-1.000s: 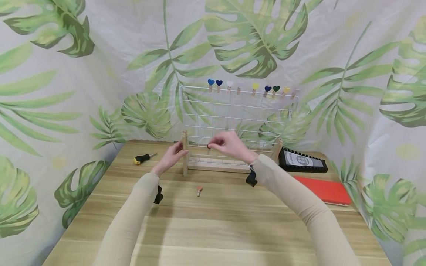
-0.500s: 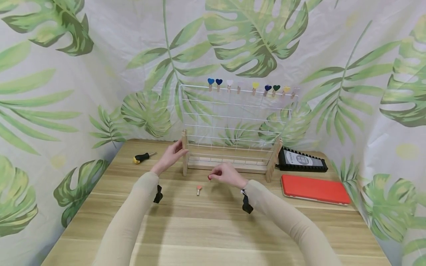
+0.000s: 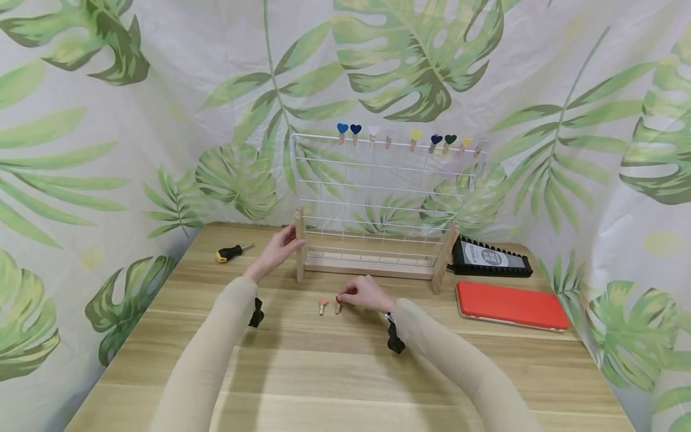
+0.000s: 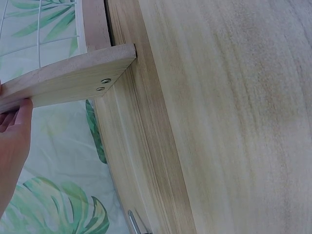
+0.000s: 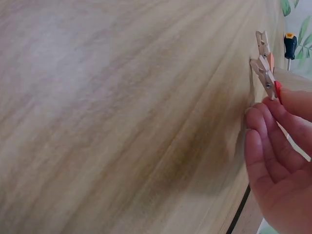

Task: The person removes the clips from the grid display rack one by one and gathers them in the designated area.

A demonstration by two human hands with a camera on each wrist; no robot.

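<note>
My right hand [image 3: 369, 294] pinches a small wooden clothespin [image 5: 266, 80] with a red heart, low over the table, by its heart end between thumb and finger. Just left of it lies another clothespin [image 3: 322, 307] with an orange-red heart. My left hand [image 3: 278, 252] grips the left wooden post [image 4: 68, 78] of a white wire grid rack [image 3: 378, 205], which stands upright behind both hands. Along the rack's top wire sit several heart clothespins, among them a blue one [image 3: 342, 129], a yellow one [image 3: 415, 137] and a green one [image 3: 450, 141].
A yellow and black screwdriver [image 3: 230, 254] lies left of the rack. To the right, a black case with a grey label [image 3: 488, 258] stands behind a flat red case [image 3: 510, 306]. A leaf-print curtain hangs behind the wooden table [image 3: 324, 378].
My right hand has brought the red-heart clothespin down from in front of the wire grid to the table, beside the orange-red one. The left hand has stayed on the post.
</note>
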